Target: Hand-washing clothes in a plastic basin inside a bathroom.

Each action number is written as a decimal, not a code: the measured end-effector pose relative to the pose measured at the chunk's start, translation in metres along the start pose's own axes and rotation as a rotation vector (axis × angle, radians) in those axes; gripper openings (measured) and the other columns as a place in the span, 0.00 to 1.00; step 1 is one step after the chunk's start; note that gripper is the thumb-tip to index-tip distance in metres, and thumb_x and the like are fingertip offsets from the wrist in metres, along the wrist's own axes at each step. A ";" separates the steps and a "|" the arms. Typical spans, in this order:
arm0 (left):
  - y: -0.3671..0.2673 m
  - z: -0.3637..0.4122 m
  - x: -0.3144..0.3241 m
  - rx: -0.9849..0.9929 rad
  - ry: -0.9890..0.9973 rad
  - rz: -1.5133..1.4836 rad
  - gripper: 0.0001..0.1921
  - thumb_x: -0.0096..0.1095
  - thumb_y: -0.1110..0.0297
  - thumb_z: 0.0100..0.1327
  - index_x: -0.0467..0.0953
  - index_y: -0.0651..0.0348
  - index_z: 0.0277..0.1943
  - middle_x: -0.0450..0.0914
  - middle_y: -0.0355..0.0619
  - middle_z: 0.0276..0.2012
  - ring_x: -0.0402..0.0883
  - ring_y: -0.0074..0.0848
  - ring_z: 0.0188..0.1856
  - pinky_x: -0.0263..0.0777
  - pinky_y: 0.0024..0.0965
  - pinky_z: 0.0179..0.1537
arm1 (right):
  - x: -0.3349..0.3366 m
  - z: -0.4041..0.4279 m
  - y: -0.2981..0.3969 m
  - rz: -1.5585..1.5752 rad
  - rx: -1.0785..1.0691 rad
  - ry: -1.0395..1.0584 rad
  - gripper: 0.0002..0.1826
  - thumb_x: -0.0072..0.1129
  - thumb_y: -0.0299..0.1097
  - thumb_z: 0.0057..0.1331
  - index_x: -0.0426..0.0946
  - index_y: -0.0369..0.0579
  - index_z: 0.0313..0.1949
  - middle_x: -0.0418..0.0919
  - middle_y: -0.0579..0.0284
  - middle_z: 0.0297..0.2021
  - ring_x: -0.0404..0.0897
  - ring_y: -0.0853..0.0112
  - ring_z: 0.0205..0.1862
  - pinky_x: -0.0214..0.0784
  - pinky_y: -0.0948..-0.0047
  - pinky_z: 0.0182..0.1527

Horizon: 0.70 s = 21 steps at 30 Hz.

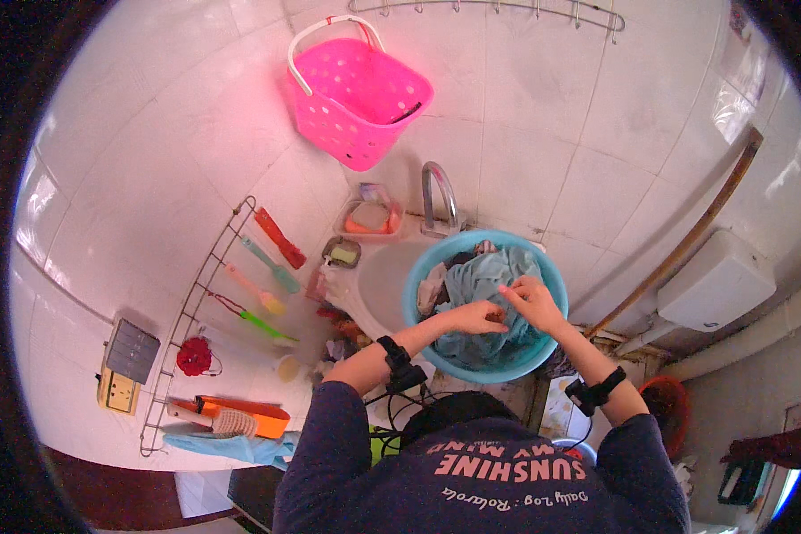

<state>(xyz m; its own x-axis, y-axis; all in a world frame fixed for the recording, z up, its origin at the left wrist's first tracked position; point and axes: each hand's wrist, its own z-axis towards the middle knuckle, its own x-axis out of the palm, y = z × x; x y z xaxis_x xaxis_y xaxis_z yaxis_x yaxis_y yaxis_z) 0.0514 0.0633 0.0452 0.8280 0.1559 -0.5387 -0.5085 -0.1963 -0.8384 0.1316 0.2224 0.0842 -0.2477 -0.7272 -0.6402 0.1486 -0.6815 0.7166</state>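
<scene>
A light blue plastic basin (555,267) stands on the right side of the white washbasin (390,284), overlapping its rim. In it lies a heap of laundry, with a crumpled pale blue-green cloth (487,280) on top. A pinkish-beige cloth (431,290) and some dark fabric show at the left of the heap. My left hand (479,317) is over the middle of the cloth, its fingers curled. Just to its right, my right hand (532,304) is bent over the same cloth, thumb towards the left hand. Whether either hand grips fabric is not clear.
Behind the basin rises a chrome faucet (438,193). A soap dish (342,253) and an orange-filled tray (368,220) sit on the washbasin's left corner. A pink basket (360,100) hangs above. Brushes hang from a left wall rack (193,294); a wooden stick (681,247) leans right, near a white cistern (715,280).
</scene>
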 end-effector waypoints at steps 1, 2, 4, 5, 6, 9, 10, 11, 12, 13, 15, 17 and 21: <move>-0.001 0.000 0.000 -0.050 -0.024 -0.051 0.14 0.58 0.61 0.53 0.72 0.64 0.34 0.74 0.42 0.27 0.70 0.21 0.31 0.64 0.25 0.34 | -0.005 0.001 0.006 -0.012 -0.052 -0.036 0.27 0.49 0.52 0.59 0.70 0.37 0.19 0.68 0.49 0.15 0.69 0.64 0.21 0.58 0.65 0.27; -0.001 -0.002 -0.002 -0.047 -0.031 -0.046 0.14 0.58 0.61 0.53 0.72 0.64 0.34 0.74 0.42 0.27 0.70 0.21 0.31 0.64 0.25 0.34 | -0.009 0.003 0.009 -0.023 -0.104 -0.071 0.24 0.51 0.49 0.59 0.70 0.36 0.19 0.67 0.54 0.13 0.67 0.68 0.19 0.58 0.67 0.26; -0.003 -0.002 -0.006 -0.075 -0.265 -0.554 0.11 0.53 0.62 0.56 0.73 0.61 0.34 0.73 0.38 0.29 0.69 0.20 0.33 0.62 0.24 0.35 | -0.015 0.006 0.003 0.166 0.061 -0.058 0.24 0.51 0.48 0.60 0.71 0.37 0.19 0.66 0.58 0.14 0.66 0.74 0.20 0.57 0.71 0.25; -0.006 0.004 -0.007 -0.065 -0.265 -0.549 0.11 0.53 0.62 0.56 0.73 0.61 0.34 0.73 0.38 0.29 0.69 0.20 0.33 0.62 0.24 0.35 | -0.018 0.008 0.000 0.361 0.231 -0.039 0.23 0.51 0.47 0.60 0.72 0.37 0.20 0.66 0.63 0.15 0.64 0.79 0.21 0.56 0.74 0.24; -0.005 0.005 -0.006 0.022 -0.425 -0.792 0.10 0.51 0.61 0.57 0.72 0.59 0.34 0.73 0.37 0.30 0.69 0.20 0.34 0.62 0.24 0.36 | -0.014 0.008 0.016 0.441 0.217 -0.119 0.22 0.51 0.45 0.60 0.74 0.37 0.21 0.65 0.69 0.14 0.60 0.83 0.20 0.54 0.76 0.22; -0.040 0.020 0.001 0.149 -0.788 -0.793 0.12 0.46 0.58 0.59 0.72 0.56 0.34 0.73 0.37 0.31 0.70 0.20 0.36 0.62 0.23 0.40 | -0.007 0.013 0.046 0.307 0.190 -0.292 0.21 0.51 0.45 0.60 0.75 0.37 0.22 0.65 0.66 0.11 0.60 0.83 0.18 0.53 0.74 0.19; -0.022 0.028 0.002 0.060 -0.710 -1.012 0.13 0.45 0.57 0.59 0.72 0.56 0.36 0.73 0.38 0.34 0.70 0.20 0.38 0.62 0.23 0.42 | 0.005 0.021 0.063 0.269 0.031 -0.369 0.21 0.52 0.45 0.59 0.75 0.37 0.21 0.64 0.57 0.08 0.60 0.79 0.12 0.52 0.70 0.17; 0.002 0.040 0.003 -0.025 -0.629 -1.226 0.14 0.44 0.56 0.60 0.71 0.56 0.39 0.73 0.39 0.36 0.70 0.21 0.40 0.62 0.24 0.44 | 0.017 0.028 0.079 0.157 -0.058 -0.406 0.21 0.52 0.45 0.59 0.74 0.39 0.20 0.66 0.46 0.11 0.65 0.68 0.10 0.54 0.66 0.17; -0.012 0.060 0.010 0.197 -0.485 -1.845 0.16 0.42 0.55 0.60 0.69 0.55 0.42 0.72 0.40 0.40 0.69 0.23 0.42 0.62 0.27 0.44 | 0.016 0.035 0.081 0.036 -0.081 -0.438 0.21 0.51 0.45 0.59 0.74 0.39 0.19 0.67 0.45 0.13 0.66 0.62 0.11 0.54 0.64 0.18; -0.014 0.062 0.005 0.210 -0.479 -1.840 0.16 0.42 0.55 0.60 0.69 0.55 0.42 0.72 0.40 0.40 0.69 0.23 0.42 0.62 0.27 0.44 | 0.014 0.041 0.081 -0.083 -0.106 -0.470 0.21 0.51 0.45 0.59 0.74 0.40 0.19 0.68 0.44 0.14 0.67 0.57 0.12 0.55 0.62 0.18; -0.055 0.058 -0.011 -0.233 -0.674 -1.256 0.17 0.46 0.53 0.59 0.69 0.56 0.42 0.74 0.40 0.39 0.71 0.25 0.41 0.64 0.31 0.42 | -0.002 0.045 0.053 -0.104 -0.041 -0.473 0.20 0.51 0.45 0.59 0.74 0.41 0.18 0.68 0.45 0.14 0.68 0.56 0.13 0.55 0.62 0.18; -0.081 0.049 -0.032 -0.399 -0.736 -1.351 0.16 0.49 0.49 0.58 0.71 0.54 0.33 0.74 0.38 0.31 0.71 0.25 0.35 0.65 0.33 0.37 | -0.010 0.045 0.054 -0.085 -0.061 -0.481 0.20 0.50 0.45 0.59 0.74 0.41 0.18 0.68 0.46 0.14 0.68 0.55 0.14 0.56 0.62 0.18; -0.008 0.035 -0.040 0.139 -0.296 -1.826 0.17 0.48 0.51 0.60 0.67 0.50 0.21 0.69 0.37 0.20 0.67 0.25 0.23 0.64 0.33 0.27 | 0.021 0.027 0.106 -0.035 -0.467 -0.533 0.21 0.49 0.44 0.59 0.73 0.41 0.16 0.69 0.47 0.13 0.70 0.57 0.14 0.58 0.65 0.18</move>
<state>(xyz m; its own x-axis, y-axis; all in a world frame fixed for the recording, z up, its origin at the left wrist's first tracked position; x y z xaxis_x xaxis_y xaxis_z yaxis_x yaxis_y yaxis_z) 0.0137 0.0922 0.0703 0.2480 0.2027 0.9473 0.8314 0.4575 -0.3155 0.1160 0.1370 0.1536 -0.6769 -0.6461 -0.3526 0.4972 -0.7546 0.4281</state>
